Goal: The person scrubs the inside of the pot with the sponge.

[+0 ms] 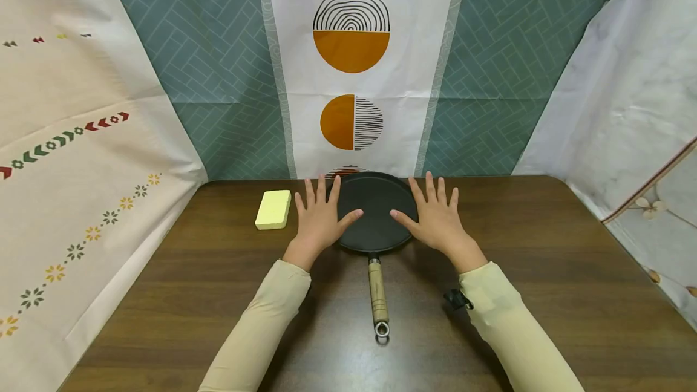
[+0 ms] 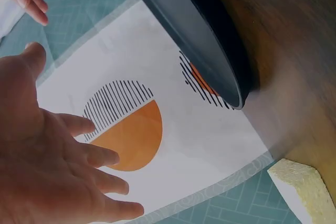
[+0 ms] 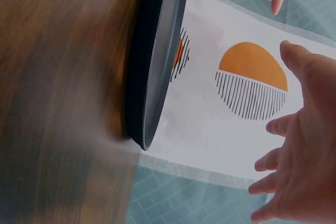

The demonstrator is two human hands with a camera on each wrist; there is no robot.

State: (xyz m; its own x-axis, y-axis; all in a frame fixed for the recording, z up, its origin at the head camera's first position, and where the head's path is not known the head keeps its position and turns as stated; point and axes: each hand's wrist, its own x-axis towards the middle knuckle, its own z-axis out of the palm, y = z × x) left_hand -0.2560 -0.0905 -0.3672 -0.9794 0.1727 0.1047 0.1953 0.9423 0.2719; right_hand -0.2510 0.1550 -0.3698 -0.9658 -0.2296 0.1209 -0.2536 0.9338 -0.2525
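A flat black pan (image 1: 374, 213) lies on the wooden table, its wooden handle (image 1: 377, 292) pointing toward the person. My left hand (image 1: 318, 216) is spread over the pan's left side, palm down and fingers apart, holding nothing. Mirroring it, my right hand (image 1: 438, 219) is spread at the pan's right side, also empty. Both wrist views show a gap between the pan and each hand: the left hand (image 2: 58, 156) and the right hand (image 3: 310, 145) are raised above the table. Left of the left hand lies a pale yellow sponge (image 1: 273, 209), also visible in the left wrist view (image 2: 307, 190).
The brown wooden table (image 1: 218, 331) reaches back to a patterned teal and white cloth (image 1: 229, 77). Light cloths hang at the left (image 1: 81, 138) and right (image 1: 642, 77) sides. A small black item (image 1: 457, 299) is at the right sleeve's cuff.
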